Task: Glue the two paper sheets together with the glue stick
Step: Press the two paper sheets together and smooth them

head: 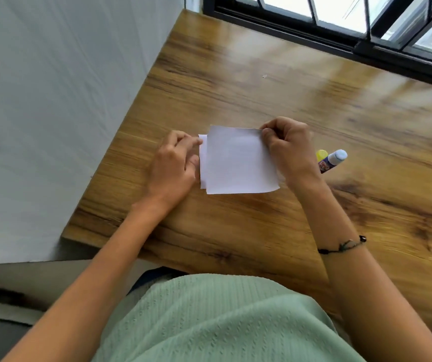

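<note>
On a wooden table point(262, 74) by a window, the right hand point(286, 146) pinched the top sheet point(238, 160) while the left hand point(175, 163), fingers loosely curled, touched the lower sheet point(202, 152). The glue stick point(332, 160) lay just beside. Squaring edges before pressing would likely bond best.

Top paper sheet point(238, 162): white, roughly square, lying over the lower sheet, shifted slightly rightward; its near right corner is curling up a little. Lower paper sheet point(202, 158): white, showing only as a narrow strip along the top sheet's left edge. Glue stick point(331, 160): lying on its side just right of the sheets, purple label, white end pointing away; a yellow cap point(322, 154) is sitting beside it.
</note>
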{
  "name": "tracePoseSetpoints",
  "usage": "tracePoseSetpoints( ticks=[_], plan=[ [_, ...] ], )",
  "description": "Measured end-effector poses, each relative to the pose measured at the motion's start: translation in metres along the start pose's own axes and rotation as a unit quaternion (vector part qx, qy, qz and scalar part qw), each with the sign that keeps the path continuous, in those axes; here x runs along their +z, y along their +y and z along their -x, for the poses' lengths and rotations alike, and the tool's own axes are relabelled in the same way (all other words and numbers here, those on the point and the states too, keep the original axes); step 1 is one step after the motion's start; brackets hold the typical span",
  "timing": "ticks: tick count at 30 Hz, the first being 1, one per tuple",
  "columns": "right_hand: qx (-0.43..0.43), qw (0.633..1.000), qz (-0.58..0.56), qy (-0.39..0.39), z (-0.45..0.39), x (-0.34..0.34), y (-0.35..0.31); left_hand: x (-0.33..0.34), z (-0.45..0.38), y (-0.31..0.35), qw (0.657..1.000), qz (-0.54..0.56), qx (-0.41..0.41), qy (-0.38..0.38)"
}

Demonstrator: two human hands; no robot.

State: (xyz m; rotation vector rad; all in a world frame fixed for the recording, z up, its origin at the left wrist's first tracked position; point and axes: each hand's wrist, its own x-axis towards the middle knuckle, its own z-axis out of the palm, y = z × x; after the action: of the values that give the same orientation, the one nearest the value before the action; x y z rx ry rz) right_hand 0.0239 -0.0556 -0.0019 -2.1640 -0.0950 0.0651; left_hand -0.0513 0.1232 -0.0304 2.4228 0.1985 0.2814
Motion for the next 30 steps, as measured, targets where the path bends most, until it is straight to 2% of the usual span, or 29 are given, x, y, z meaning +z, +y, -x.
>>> tracePoseSetpoints(
  ticks=[3, 11, 18, 30],
  plan=[
    [0.009, 1.0, 0.009, -0.001, -0.016, 0.011, 0.008, -0.006, 0.0, -0.001, 0.998, 0.048, -0.037, -0.002],
    [0.027, 0.999, -0.011, -0.035, -0.025, 0.019, 0.013, -0.002, -0.006, -0.001, 0.999, 0.026, -0.029, -0.038],
    [0.039, 0.998, -0.022, -0.05, -0.029, 0.023, 0.011, -0.003, -0.011, -0.005, 0.996, 0.075, -0.033, -0.04],
    [0.047, 0.996, -0.02, -0.07, -0.036, 0.022, 0.009, 0.004, -0.008, -0.01, 0.998, 0.023, -0.008, -0.052]
  ],
)
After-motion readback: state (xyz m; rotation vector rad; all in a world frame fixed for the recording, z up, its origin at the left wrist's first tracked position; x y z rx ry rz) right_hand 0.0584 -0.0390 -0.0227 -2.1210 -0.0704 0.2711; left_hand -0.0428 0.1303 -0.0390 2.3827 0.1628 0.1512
